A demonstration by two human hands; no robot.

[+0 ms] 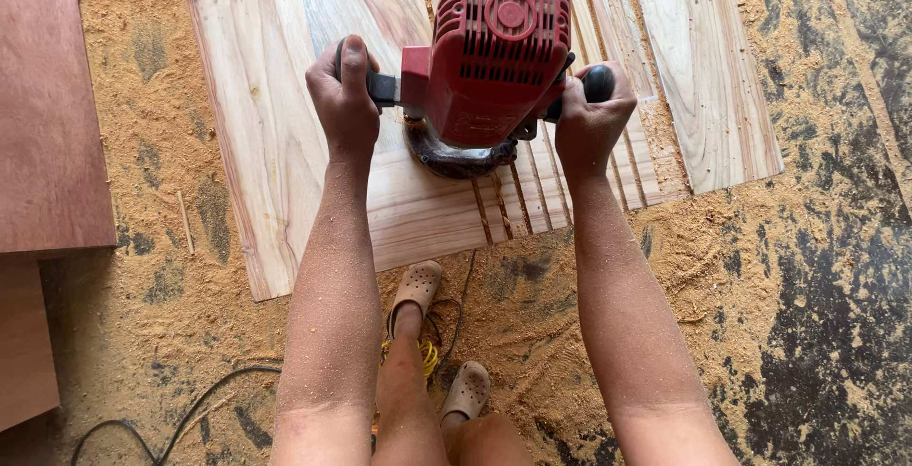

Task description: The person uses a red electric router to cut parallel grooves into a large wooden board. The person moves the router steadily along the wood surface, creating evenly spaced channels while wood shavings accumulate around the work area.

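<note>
Both my hands clamp the red router (489, 57) on a pale wood panel (285, 124).
My left hand (344, 95) and right hand (591, 114) grip its black handles; grooves, perhaps fresh, run rightward; sawdust covers the floor (760, 314).

Sawdust (161, 238) is basically everywhere on the floor, thick and orange, with darker bare floor (836, 333) showing over on the right. A reddish-brown board (47, 95) lies along the left edge. A black cable (180, 418) snakes across the bottom left. Beige clogs (418, 285) down below, with a bit of yellow cord (429, 357) between them.
</note>
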